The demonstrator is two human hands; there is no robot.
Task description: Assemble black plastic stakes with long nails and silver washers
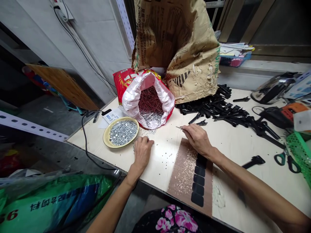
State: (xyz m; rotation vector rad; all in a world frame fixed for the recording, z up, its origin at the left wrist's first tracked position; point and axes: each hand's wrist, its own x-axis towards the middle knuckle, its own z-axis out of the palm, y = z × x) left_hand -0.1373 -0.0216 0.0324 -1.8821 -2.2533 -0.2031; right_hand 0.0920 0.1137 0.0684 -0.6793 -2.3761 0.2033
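Observation:
My right hand is closed in a pinch around a thin metal pin, its tip pointing left. That hand is above the top end of a brown board bearing a row of black rounded squares. My left hand rests on the table with fingers curled together; what they pinch is hidden. Small loose silver pieces lie around its fingertips. Just left of it is a yellow plate heaped with small silver metal pieces. Behind stands an open red-and-white bag of long thin reddish and silver pins.
A large torn paper sack stands at the back. Black plastic parts are piled beside it. To the right are scissors, a green basket, an orange-and-black tool and a kettle. A black cable hangs over the left edge.

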